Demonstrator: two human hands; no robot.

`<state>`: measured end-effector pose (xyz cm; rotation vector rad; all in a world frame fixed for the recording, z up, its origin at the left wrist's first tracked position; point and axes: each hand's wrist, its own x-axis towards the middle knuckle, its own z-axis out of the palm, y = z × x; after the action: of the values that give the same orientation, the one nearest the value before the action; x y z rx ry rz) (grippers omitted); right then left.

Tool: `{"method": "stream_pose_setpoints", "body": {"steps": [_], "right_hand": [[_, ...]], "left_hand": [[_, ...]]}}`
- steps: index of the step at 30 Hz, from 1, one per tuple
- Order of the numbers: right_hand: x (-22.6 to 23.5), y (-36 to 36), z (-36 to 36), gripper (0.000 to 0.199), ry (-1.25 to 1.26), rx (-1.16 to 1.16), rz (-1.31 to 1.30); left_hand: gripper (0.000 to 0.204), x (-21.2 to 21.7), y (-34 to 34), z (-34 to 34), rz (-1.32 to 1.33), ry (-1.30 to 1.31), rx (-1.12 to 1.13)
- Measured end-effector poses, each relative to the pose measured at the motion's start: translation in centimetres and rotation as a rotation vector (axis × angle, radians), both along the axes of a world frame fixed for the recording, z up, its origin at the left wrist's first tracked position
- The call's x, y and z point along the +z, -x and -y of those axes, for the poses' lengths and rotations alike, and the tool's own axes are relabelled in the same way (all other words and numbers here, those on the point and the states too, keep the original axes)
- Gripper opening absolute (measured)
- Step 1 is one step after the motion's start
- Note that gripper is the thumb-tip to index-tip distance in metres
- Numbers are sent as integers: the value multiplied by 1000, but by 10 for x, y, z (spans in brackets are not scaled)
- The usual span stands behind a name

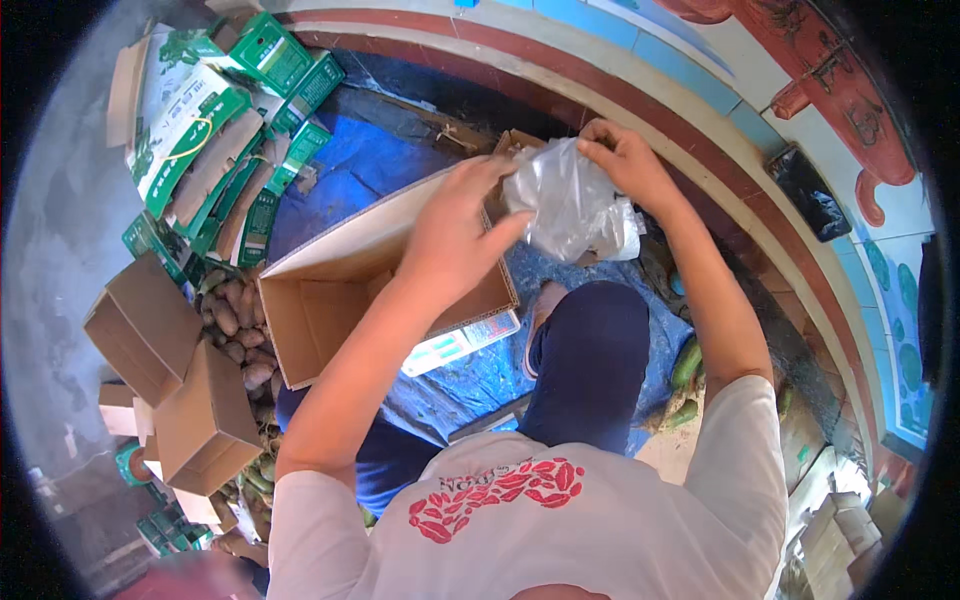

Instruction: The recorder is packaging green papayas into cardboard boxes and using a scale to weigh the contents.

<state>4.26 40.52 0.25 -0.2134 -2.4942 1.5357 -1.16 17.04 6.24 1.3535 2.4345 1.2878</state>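
A clear, crumpled plastic bag (pixel 565 205) is held up beyond my knees, its upper right edge pinched between the thumb and fingers of my right hand (pixel 625 165). My left hand (pixel 450 225) is at the bag's left side with thumb and fingers apart; its fingertips are slightly blurred, and I cannot tell whether they touch the plastic. Below my left forearm, an open cardboard box (pixel 318 318) stands in front of me, brown inside with a pale inner wall. What lies deeper in it is partly hidden by my arm.
Green and white flattened cartons (pixel 200 130) are piled at the far left. Brown tubers (pixel 235 310) lie beside two brown boxes (pixel 205 420) on the left. Blue sheeting (pixel 350 165) covers the floor. Green cucumber-like vegetables (pixel 687 365) lie right of my knee, near the curved wall (pixel 740 170).
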Motion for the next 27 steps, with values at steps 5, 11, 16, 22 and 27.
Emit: {"method": "stream_pose_setpoints", "body": {"steps": [5, 11, 16, 22, 27], "right_hand": [[20, 1, 16, 27, 298, 177, -18], [-82, -8, -2, 93, -306, 125, 203], [-178, 26, 6, 70, -645, 73, 527], [-194, 26, 2, 45, -749, 220, 513], [-130, 27, 19, 43, -653, 16, 403]], "left_hand": [[32, -40, 28, -61, -236, 146, 75], [18, -35, 60, -55, 457, -11, 178], [22, -3, 49, -41, 1017, -394, 49], [41, 46, 66, 38, 1007, -716, 172], [40, 41, 62, 97, 1255, -931, 4]]}}
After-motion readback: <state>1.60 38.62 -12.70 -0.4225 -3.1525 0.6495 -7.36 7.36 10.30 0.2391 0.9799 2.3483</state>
